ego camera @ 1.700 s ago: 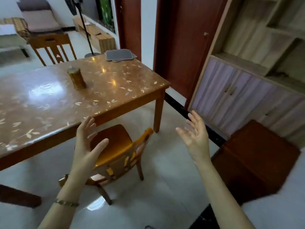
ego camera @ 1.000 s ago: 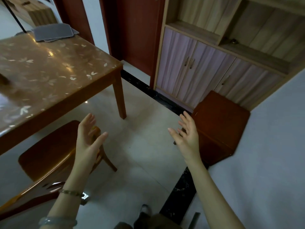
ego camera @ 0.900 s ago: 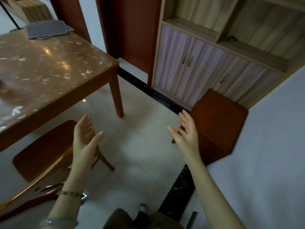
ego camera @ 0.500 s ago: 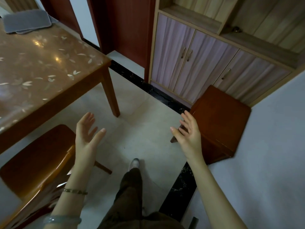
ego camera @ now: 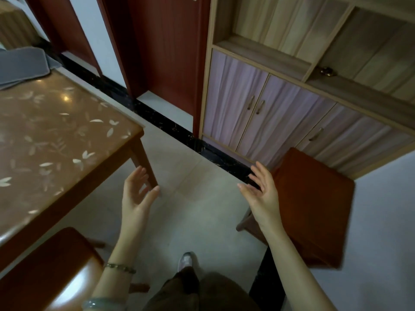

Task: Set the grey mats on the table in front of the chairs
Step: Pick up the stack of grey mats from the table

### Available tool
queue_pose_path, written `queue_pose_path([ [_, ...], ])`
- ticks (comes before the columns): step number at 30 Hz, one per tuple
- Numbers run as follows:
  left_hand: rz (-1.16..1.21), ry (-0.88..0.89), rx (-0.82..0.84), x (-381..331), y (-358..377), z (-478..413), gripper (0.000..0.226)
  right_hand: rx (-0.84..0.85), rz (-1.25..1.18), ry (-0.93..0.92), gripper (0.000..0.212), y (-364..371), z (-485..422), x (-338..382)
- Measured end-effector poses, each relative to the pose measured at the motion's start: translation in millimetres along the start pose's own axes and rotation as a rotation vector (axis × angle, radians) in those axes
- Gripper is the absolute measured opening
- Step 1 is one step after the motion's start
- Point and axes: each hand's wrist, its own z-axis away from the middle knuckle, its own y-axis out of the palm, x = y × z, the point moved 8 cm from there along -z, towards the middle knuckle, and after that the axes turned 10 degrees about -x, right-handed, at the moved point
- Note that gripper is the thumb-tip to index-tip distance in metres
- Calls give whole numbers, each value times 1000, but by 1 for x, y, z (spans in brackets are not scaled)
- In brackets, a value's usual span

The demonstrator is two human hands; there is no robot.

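Upper left of frame: grey mats point(ego camera: 21, 63) lie in a loose stack on the far corner of the table point(ego camera: 51, 149), partly cut off by the frame edge. The table has a glossy brown top with a pale leaf pattern; its near leg stands on the tiled floor point(ego camera: 197, 209).

Lower left: a wooden chair point(ego camera: 56, 272) with a shiny seat sits just under the table's near edge.

Centre-left: left hand point(ego camera: 137, 198) raised over the floor, fingers spread and slightly curled, palm facing right, holding nothing. It overlaps the table leg in view; contact cannot be told. A bead bracelet and a pale bangle sit on that wrist.

Bottom centre: the person's dark trouser leg and one shoe point(ego camera: 185, 260) on the floor.

Centre-right: right hand point(ego camera: 261, 194) also spread and bare of any object, palm facing left, well apart from the mats.

Right: a low red-brown stool point(ego camera: 314, 209) stands before a cabinet point(ego camera: 258, 113) with lilac doors.
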Motion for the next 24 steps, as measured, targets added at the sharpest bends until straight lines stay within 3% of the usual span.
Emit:
queue_pose_path([
  [12, 39, -8, -99, 17, 53, -145, 60, 109, -7, 7, 71, 74, -166, 2],
  [24, 47, 52, -376, -9, 125, -296, 58, 295, -49, -68, 65, 174, -391, 47],
])
